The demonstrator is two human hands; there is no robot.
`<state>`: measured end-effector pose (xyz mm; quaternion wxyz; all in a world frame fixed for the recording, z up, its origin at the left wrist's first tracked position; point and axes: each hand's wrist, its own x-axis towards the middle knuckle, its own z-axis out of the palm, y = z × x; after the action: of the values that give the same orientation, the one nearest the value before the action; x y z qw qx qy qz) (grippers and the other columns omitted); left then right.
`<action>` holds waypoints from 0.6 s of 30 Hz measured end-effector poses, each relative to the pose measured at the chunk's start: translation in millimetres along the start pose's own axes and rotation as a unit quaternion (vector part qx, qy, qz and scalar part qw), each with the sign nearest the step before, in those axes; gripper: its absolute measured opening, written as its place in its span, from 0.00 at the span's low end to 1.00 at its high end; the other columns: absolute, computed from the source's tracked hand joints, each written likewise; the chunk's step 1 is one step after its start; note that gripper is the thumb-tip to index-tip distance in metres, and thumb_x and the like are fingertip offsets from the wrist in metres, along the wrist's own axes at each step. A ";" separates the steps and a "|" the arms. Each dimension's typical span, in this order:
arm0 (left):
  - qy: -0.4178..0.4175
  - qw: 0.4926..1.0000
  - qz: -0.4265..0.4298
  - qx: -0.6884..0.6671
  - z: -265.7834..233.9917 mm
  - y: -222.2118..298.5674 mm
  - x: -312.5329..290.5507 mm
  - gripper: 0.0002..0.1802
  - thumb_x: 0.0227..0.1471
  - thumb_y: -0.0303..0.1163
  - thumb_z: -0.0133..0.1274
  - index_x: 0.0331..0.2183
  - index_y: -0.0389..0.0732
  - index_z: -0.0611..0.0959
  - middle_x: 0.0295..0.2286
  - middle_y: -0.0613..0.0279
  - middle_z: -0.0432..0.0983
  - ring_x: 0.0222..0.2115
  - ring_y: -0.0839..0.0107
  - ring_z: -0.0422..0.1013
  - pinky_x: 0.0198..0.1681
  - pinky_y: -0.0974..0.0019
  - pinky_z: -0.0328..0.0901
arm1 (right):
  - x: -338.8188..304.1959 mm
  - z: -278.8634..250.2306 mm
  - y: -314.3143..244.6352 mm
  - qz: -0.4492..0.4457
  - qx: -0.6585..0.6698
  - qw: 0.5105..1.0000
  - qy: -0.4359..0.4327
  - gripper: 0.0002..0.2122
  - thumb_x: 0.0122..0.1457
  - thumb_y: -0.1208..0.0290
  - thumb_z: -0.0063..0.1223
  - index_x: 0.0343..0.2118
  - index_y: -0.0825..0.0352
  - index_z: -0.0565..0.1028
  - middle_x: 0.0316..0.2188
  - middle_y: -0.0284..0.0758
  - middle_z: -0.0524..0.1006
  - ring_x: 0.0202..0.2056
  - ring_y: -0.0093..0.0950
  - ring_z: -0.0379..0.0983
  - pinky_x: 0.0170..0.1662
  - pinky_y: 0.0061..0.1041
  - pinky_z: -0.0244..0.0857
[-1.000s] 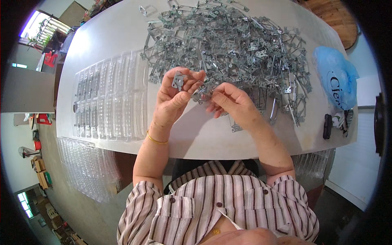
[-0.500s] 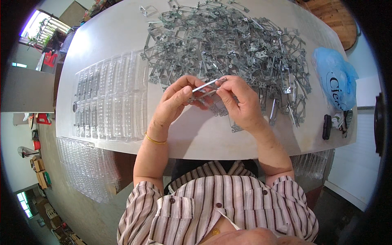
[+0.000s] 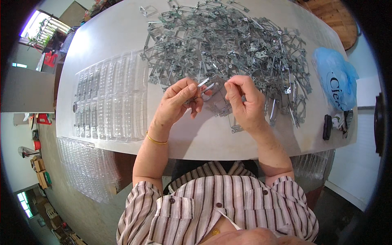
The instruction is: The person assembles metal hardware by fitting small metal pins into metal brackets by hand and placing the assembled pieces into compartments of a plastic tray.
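Thin metal brackets [image 3: 203, 83] stick out from between the thumb and fingers of my left hand [image 3: 177, 99], held just above the table. My right hand [image 3: 245, 100] is a short way to the right, its thumb and forefinger pinched together. Whether a small piece sits in that pinch I cannot make out. Beyond both hands spreads a big tangled heap of grey metal brackets [image 3: 228, 49]. A few loose ones lie at its near edge, between and beneath my hands.
Clear plastic trays [image 3: 122, 98] lie on the left of the white table [image 3: 196, 143], their leftmost slots filled with metal parts. More clear trays [image 3: 87, 167] are stacked below the edge. At right are a blue plastic bag [image 3: 337, 77] and a small black case [image 3: 327, 127].
My hands have moved apart. The right fingers have come off the metal pieces, which stay in my left hand and have shifted slightly left.
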<state>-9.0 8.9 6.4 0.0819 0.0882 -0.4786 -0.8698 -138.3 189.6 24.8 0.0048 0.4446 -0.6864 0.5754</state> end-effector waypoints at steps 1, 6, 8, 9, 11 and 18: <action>-0.005 1.000 0.004 0.003 0.0 -0.7 0.2 0.16 0.67 0.40 0.47 0.34 0.37 0.76 0.38 0.38 0.79 0.23 0.70 0.74 0.17 0.73 0.68 | -0.7 1.7 -0.1 0.017 0.017 1.000 0.006 0.03 0.65 0.75 0.56 0.38 0.66 0.73 0.22 0.33 0.76 0.21 0.18 0.72 0.24 0.20 0.64; -0.009 1.000 -0.005 0.005 3.1 0.4 -0.3 0.15 0.67 0.39 0.48 0.33 0.39 0.78 0.35 0.48 0.81 0.23 0.74 0.74 0.19 0.73 0.68 | -2.3 4.2 2.5 0.031 0.031 0.999 0.009 0.03 0.65 0.75 0.56 0.38 0.66 0.73 0.19 0.31 0.75 0.19 0.18 0.72 0.22 0.21 0.64; -0.009 1.000 -0.004 0.020 2.7 0.3 -0.9 0.15 0.67 0.40 0.49 0.33 0.38 0.78 0.35 0.48 0.81 0.22 0.75 0.73 0.18 0.74 0.67 | -2.7 4.3 1.3 0.045 0.023 0.999 0.003 0.04 0.65 0.75 0.56 0.38 0.66 0.73 0.19 0.32 0.75 0.19 0.19 0.73 0.22 0.22 0.64; -0.014 0.998 0.004 0.063 2.0 -0.4 -1.0 0.15 0.67 0.40 0.49 0.33 0.38 0.78 0.34 0.49 0.80 0.21 0.76 0.72 0.17 0.75 0.65 | -2.7 4.1 1.5 0.045 0.024 0.999 0.003 0.04 0.65 0.75 0.56 0.38 0.66 0.73 0.19 0.32 0.75 0.19 0.19 0.73 0.22 0.22 0.64; -0.021 0.994 0.011 0.105 3.5 -0.8 0.0 0.16 0.67 0.40 0.49 0.33 0.38 0.78 0.33 0.50 0.80 0.20 0.78 0.70 0.16 0.76 0.63 | -3.4 2.0 2.5 0.032 -0.024 0.999 0.002 0.04 0.64 0.74 0.57 0.37 0.65 0.73 0.19 0.33 0.75 0.18 0.21 0.73 0.22 0.23 0.64; -0.002 0.999 0.039 0.038 -0.7 -5.6 -0.2 0.18 0.67 0.40 0.48 0.42 0.33 0.80 0.35 0.45 0.80 0.17 0.79 0.65 0.12 0.77 0.55 | -5.9 5.5 0.2 0.039 0.007 0.999 0.004 0.04 0.64 0.75 0.57 0.37 0.66 0.73 0.19 0.34 0.75 0.17 0.23 0.73 0.21 0.24 0.64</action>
<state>-8.9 11.2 1.3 0.1112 0.0706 -0.5143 -0.8474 -132.1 188.7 19.7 -0.0178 0.4151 -0.6989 0.5822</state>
